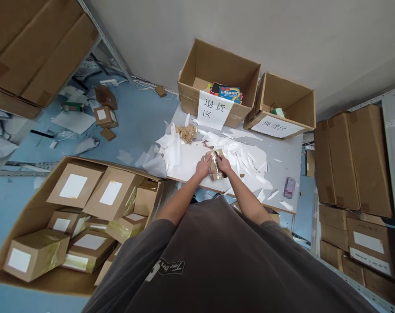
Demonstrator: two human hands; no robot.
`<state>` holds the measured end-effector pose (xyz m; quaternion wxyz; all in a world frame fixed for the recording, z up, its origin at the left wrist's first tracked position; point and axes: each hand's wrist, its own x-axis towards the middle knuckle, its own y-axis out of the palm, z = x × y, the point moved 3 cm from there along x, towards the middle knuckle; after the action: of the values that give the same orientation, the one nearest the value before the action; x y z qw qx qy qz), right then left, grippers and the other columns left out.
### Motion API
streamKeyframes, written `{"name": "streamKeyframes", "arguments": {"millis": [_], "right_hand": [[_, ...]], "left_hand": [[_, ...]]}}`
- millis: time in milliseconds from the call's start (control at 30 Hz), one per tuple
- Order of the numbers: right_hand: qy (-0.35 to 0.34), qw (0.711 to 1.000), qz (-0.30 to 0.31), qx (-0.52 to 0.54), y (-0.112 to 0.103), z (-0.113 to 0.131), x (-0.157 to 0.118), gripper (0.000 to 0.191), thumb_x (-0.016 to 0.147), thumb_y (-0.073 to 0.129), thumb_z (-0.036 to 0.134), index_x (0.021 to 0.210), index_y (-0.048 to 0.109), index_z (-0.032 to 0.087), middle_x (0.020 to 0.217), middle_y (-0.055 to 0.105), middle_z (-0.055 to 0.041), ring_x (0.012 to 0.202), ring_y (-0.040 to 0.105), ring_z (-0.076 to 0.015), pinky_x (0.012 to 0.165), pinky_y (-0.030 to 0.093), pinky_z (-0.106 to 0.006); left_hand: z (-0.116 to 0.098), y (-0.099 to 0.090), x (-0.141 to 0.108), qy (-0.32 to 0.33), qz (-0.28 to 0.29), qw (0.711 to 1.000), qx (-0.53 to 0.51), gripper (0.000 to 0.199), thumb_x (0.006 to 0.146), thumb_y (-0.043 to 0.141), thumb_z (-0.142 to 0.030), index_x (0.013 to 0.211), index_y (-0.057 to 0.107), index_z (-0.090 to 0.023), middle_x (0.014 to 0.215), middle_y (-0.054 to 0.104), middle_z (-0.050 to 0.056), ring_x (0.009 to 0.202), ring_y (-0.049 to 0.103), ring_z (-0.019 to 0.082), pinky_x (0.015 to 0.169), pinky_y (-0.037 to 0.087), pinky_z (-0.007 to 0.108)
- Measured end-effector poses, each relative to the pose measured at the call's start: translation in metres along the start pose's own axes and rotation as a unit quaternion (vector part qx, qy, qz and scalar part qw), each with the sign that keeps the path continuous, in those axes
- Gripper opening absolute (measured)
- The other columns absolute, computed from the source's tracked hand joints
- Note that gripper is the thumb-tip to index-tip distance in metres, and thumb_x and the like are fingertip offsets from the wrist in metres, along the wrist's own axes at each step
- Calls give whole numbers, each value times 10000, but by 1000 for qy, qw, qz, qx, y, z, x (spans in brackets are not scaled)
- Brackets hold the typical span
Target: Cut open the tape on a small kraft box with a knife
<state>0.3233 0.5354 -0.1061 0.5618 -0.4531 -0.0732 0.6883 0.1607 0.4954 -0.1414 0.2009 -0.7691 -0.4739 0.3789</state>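
A small cardboard box point(216, 169) with shiny clear tape along its top lies near the front edge of the table. My left hand point(204, 166) grips it from the left side, fingers pressed on the cardboard. Over the right part of the same box, my right hand point(224, 164) is closed around a small dark and red tool point(218, 158), which looks like a box cutter; most of it is hidden by the fingers. White paper scraps point(243, 156) are strewn beside the box, and crumpled brown paper point(186, 133) lies behind it to the left.
Two open labelled cartons stand at the table's back: a larger one point(187, 98) holding books, and a smaller one point(301, 108). A big carton point(31, 204) of taped boxes stands left. Shelved cartons point(350, 161) are at right. A blurred purple item point(289, 188) lies on the table.
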Motion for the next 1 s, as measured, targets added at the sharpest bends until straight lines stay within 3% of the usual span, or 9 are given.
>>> {"name": "streamKeyframes", "arguments": {"millis": [100, 200, 367, 433, 533, 633, 767, 867, 1000], "right_hand": [[2, 999, -11, -40, 9, 5, 12, 311, 1056, 627, 484, 1182, 676, 205, 1140, 773, -180, 1200, 715, -361, 1024, 525, -438], [2, 1000, -13, -15, 20, 6, 16, 358, 1068, 611, 506, 1282, 652, 221, 1203, 777, -178, 1314, 671, -353, 1089, 498, -451], [24, 999, -38, 12, 28, 13, 13, 399, 1003, 732, 475, 1273, 673, 188, 1254, 767, -222, 1330, 676, -371, 1072, 525, -474], [17, 1000, -15, 8, 26, 22, 14, 428, 918, 847, 432, 1232, 713, 176, 1203, 776, -227, 1301, 701, -380, 1033, 558, -464], [63, 994, 31, -84, 20, 31, 10, 459, 804, 959, 381, 1156, 773, 151, 1066, 790, -228, 1173, 770, -403, 904, 625, -435], [131, 976, 80, -152, 11, 25, -8, 493, 733, 1012, 316, 1111, 795, 85, 912, 787, -225, 955, 822, -414, 734, 659, -407], [175, 931, 181, -263, 1, -6, -53, 493, 901, 875, 278, 1315, 736, 48, 996, 794, -247, 789, 825, -352, 609, 653, -368], [154, 926, 183, -293, -1, -24, -83, 435, 985, 733, 211, 1408, 703, 115, 1193, 777, -272, 818, 829, -320, 620, 647, -344], [137, 931, 164, -295, -2, -32, -101, 408, 981, 706, 193, 1388, 712, 157, 1317, 748, -270, 964, 828, -339, 749, 650, -357]], "left_hand": [[-2, 1, 0, -1, -2, 1000, -6, 1028, 852, 888, -494, 1734, 391, -314, 1858, 220, 83, 1672, 200, 511, 1266, 386, 665], [-2, 0, 0, 11, 1, 1000, 1, 1031, 853, 886, -493, 1737, 388, -313, 1862, 207, 72, 1668, 200, 514, 1268, 388, 658], [-3, -5, -7, 4, -1, 1000, -2, 999, 898, 849, -462, 1750, 364, -269, 1856, 229, 91, 1660, 159, 546, 1259, 351, 698], [-4, -7, -10, -7, 1, 1000, 5, 1006, 910, 839, -463, 1761, 339, -267, 1855, 233, 91, 1653, 164, 552, 1249, 358, 698], [-6, -12, -14, -21, 15, 999, 39, 1019, 934, 809, -511, 1779, 288, -277, 1863, 205, 72, 1647, 180, 543, 1231, 396, 676], [-9, -16, -16, -32, 34, 996, 79, 1018, 966, 752, -588, 1792, 224, -315, 1877, 156, 27, 1660, 179, 501, 1238, 416, 630], [-11, -18, -17, -41, 41, 991, 117, 1018, 968, 696, -692, 1791, 177, -395, 1882, 117, -37, 1679, 162, 460, 1267, 405, 578], [-12, -18, -18, -42, 35, 990, 131, 1024, 959, 691, -715, 1789, 172, -413, 1882, 118, -42, 1684, 163, 464, 1277, 392, 580], [-13, -19, -18, -46, 30, 989, 139, 1047, 947, 715, -703, 1791, 173, -401, 1882, 129, -17, 1685, 167, 473, 1282, 379, 593]]}}
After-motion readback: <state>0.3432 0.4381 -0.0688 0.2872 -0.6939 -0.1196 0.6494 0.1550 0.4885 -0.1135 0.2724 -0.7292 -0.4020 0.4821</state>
